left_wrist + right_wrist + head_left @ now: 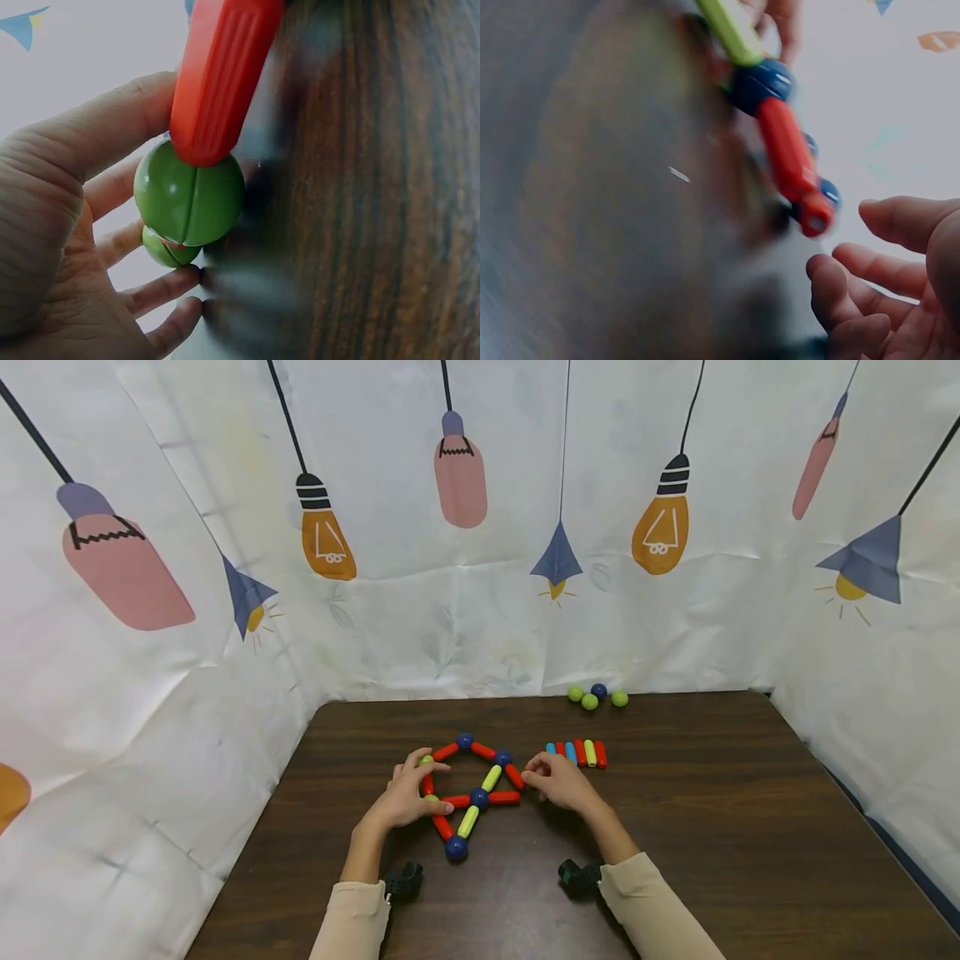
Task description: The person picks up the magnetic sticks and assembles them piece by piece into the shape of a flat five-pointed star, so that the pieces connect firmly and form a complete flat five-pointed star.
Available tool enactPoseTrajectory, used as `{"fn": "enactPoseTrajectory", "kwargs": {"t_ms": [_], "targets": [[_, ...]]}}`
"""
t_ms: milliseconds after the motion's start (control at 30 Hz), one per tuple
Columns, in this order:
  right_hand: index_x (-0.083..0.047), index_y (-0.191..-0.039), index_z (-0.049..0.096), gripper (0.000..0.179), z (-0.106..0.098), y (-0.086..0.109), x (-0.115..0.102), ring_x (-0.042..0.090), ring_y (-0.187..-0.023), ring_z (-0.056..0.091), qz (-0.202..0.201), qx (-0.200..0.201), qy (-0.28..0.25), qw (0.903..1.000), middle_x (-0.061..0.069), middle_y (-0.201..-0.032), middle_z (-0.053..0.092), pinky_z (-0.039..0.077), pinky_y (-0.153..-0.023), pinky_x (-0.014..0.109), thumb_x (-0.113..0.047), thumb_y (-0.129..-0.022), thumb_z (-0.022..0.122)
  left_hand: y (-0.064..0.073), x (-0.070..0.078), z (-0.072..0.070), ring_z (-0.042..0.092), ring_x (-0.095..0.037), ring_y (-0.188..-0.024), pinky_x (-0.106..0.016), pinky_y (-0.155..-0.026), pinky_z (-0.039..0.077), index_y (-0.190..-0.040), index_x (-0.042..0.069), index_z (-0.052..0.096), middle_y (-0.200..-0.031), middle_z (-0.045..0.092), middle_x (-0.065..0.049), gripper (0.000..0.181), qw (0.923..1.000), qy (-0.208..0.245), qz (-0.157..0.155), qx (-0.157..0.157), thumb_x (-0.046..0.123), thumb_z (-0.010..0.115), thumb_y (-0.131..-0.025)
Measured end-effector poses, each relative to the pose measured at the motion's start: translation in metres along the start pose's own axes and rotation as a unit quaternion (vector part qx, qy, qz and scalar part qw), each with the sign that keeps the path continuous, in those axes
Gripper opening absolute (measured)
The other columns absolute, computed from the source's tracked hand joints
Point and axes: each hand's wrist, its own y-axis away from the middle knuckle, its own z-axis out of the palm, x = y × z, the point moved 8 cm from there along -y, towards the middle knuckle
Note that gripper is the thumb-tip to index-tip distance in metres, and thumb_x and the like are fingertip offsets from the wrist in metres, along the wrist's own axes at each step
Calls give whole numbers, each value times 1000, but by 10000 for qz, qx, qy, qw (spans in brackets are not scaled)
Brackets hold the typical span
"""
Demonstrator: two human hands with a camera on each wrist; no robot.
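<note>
A flat frame of magnetic rods and balls [478, 797] lies on the table, with red and yellow-green rods joined by blue and green balls. My left hand [405, 793] holds its left side, the thumb by a red rod [217, 82] and the fingers around two green balls [190, 193]. At the right side, my right hand [561, 782] is beside the free ends of two red rods [515, 776]. In the right wrist view, its thumb and fingertips [829, 281] stand apart, with a small gap to the nearest red rod [787, 150].
Loose red, blue and yellow-green rods [580, 752] lie in a row beyond my right hand. Several green balls [590, 702] and a blue ball [598, 691] sit at the far edge of the dark wooden table [720, 827]. Behind it hangs a lamp-patterned white cloth [510, 635].
</note>
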Motion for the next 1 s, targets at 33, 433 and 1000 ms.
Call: {"fn": "enactPoseTrajectory", "kwargs": {"t_ms": [33, 433, 1000], "targets": [[-12, -110, 69, 19, -5, 0, 2, 18, -64, 62, -9, -5, -25, 10000, 7, -84, 67, 48, -63, 32, -28, -101, 66, 0, 1, 0, 26, -47, -144, -73, -107, 32, -135, 20, 65, -168, 23, -12, 59, 10000, -5, -3, -12, 34, 87, -82], [-2, -127, 63, 36, -80, 10, 21, 34, -81, 64, 129, 501, -897, 9946, 23, -101, 65, 48, -68, 35, -30, -104, 61, -3, 52, 2, 42, -36, -133, -65, -107, 26, -136, 22, 65, -148, 51, -10, 55, 9976, -258, 644, -37, 26, 85, -85], [-5, -127, 62, 38, -138, 3, 41, 30, -82, 63, 76, 658, -775, 9948, 22, -112, 66, 52, -70, 39, -35, -105, 59, -12, 60, 37, 55, -15, -83, -28, -70, 48, -142, 15, 61, -98, 62, -2, 55, 9909, 77, 933, -971, 19, 80, -90]]}}
